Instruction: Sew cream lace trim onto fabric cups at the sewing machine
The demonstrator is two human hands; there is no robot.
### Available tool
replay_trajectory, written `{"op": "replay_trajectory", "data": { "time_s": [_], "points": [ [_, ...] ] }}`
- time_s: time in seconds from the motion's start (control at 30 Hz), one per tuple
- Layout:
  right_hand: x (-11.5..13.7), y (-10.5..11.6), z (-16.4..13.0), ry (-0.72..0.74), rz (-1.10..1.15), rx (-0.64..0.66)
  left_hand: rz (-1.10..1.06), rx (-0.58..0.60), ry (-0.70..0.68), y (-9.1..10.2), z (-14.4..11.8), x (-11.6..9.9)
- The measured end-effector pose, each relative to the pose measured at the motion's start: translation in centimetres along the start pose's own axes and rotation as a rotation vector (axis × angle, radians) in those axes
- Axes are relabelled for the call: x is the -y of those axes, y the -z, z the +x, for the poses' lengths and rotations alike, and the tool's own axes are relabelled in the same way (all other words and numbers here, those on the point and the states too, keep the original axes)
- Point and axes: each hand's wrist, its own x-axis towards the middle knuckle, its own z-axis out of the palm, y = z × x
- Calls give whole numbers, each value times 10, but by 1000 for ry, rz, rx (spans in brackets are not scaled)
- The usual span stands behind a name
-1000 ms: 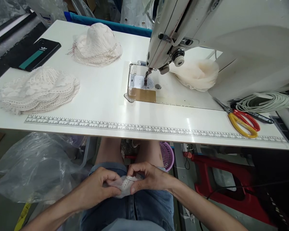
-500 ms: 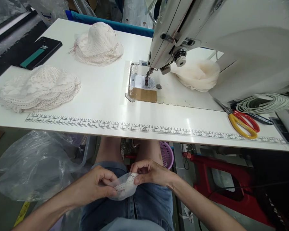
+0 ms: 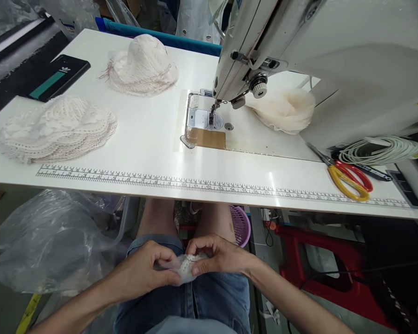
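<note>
Over my lap, below the table edge, a small piece of sheer white fabric with lace trim (image 3: 186,269) is pinched between both hands. My left hand (image 3: 155,266) is closed on its left end, thumb against the fingers. Closed on the other end is my right hand (image 3: 212,255), thumb in front. The fabric is bunched, and the fingers hide part of it. On the table lie a stack of white lace pieces (image 3: 59,130) at the left and a second rounded stack (image 3: 142,65) behind it.
A sewing machine (image 3: 251,60) stands at the right, with cream sheer fabric (image 3: 285,111) under its arm. Scissors (image 3: 348,178) and a coiled cord (image 3: 381,149) lie at the right end. A printed ruler (image 3: 195,184) runs along the front edge. A phone (image 3: 59,77) lies far left.
My left hand has moved right, closer to my right hand. The lace-trimmed fabric, stretched out before, is now bunched between them.
</note>
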Motion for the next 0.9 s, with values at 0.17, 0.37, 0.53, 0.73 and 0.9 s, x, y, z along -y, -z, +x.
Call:
{"op": "replay_trajectory", "data": {
  "time_s": [0.17, 0.37, 0.53, 0.73, 0.9],
  "points": [
    [7, -5, 3, 7, -59, 4, 33, -6, -10, 0, -1, 3],
    [9, -8, 5, 19, -14, -8, 33, 2, -29, 1, -3, 5],
    [9, -7, 4, -4, -11, -9, 45, 43, -35, 4, -5, 1],
    [9, -10, 4, -2, -38, -55, 17, -8, -17, -1, 0, 1],
    [12, -10, -1, 26, -150, -36, -57, -36, -25, -6, 2, -1]
  ]
}}
